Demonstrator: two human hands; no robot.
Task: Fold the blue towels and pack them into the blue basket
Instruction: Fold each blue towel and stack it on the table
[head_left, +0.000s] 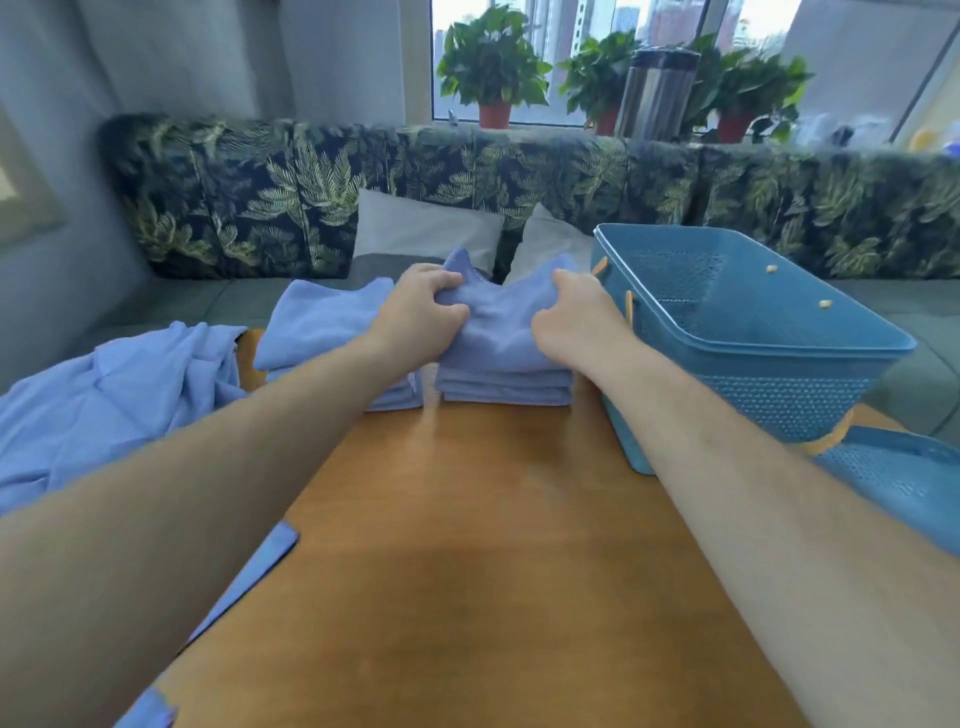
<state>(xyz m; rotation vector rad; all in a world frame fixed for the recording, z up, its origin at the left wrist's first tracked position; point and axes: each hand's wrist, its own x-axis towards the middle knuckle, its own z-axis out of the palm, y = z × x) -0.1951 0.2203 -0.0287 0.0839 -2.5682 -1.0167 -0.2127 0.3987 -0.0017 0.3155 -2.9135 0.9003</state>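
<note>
While reaching past loose towels and a folded pile on the bench, gripping with curled fingers of left hand the top towel of a second stack, right hand likewise, just beside the blue basket.

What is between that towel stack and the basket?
Nothing visible. The left hand and right hand grip the stack; the basket stands right of it, open on top, only its own wall to clear.
</note>
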